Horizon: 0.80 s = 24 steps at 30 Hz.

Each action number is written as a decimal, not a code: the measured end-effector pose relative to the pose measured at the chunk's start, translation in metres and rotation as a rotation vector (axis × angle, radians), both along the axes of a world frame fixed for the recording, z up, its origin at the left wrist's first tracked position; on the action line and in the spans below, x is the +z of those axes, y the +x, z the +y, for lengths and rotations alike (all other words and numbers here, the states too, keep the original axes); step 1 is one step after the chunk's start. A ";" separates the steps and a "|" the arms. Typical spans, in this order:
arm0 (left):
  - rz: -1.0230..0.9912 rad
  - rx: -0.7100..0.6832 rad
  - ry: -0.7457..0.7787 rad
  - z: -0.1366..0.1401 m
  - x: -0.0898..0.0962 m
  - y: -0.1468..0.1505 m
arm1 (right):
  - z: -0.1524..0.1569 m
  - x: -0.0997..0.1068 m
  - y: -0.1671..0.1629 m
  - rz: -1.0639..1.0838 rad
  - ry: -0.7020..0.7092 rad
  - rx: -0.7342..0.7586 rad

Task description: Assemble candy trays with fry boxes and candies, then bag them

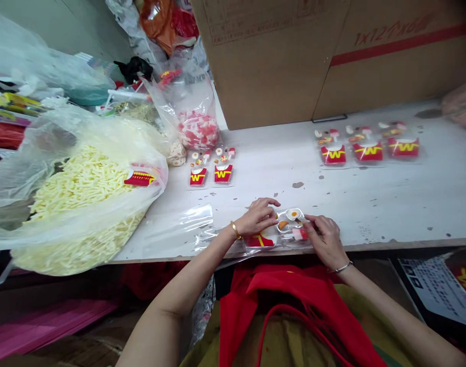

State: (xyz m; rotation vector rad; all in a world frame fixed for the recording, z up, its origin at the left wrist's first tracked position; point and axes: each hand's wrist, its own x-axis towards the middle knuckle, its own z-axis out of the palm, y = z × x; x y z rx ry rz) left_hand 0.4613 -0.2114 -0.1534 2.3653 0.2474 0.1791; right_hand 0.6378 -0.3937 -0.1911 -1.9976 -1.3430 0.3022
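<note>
At the front edge of the table lies a clear plastic blister tray point(289, 235) with small toy foods in its hollows. A fried egg point(293, 214), an orange-brown piece point(282, 225) and a pink-and-red piece point(300, 233) show in it, with a red carton piece point(260, 240) marked in yellow at its left end. My left hand point(258, 218) reaches over the tray, index finger stretched out, the other fingertips low by its upper side. With thumb and fingers, my right hand point(325, 238) pinches the tray's right end, near a small dark piece.
Filled packs point(223, 172) stand left of centre and more packs point(367, 151) at the back right. A large plastic bag point(151, 153) of pale yellow fry-shaped pieces covers the left side. Behind it is a bag of pink-and-white pieces point(198, 130). A cardboard box point(271, 76) blocks the back.
</note>
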 end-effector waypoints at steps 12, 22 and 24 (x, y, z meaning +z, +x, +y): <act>-0.047 -0.060 -0.020 0.009 0.020 0.078 | 0.030 0.029 -0.009 0.355 0.111 0.066; -0.260 0.596 -0.320 0.017 0.014 0.146 | 0.050 0.035 0.029 1.081 0.108 -0.117; -0.315 0.489 -0.267 0.018 0.017 0.171 | 0.043 0.028 0.054 1.079 0.116 -0.150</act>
